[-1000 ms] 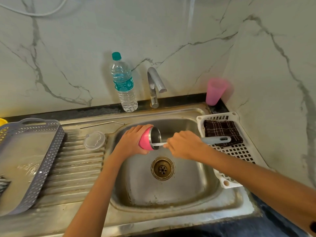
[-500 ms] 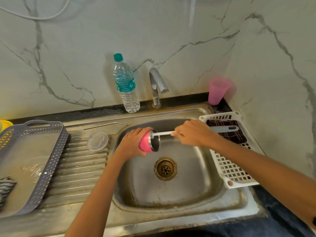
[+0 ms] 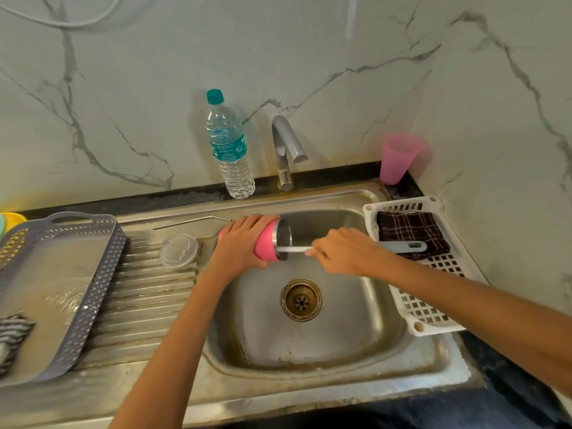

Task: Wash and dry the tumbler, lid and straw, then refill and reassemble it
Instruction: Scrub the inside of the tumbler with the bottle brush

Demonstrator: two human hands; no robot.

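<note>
Left hand grips tumbler; right hand holds brush, seemingly inside.

Single head view, close above sink, facing forward-down toward wall

From my remote feed: a grey perforated tray sits on the steel drainboard at left, with a striped cloth in its near end. Right of the sink, a white basket holds a dark checked cloth. A pink cup stands in the back corner, right of the tap.
</note>
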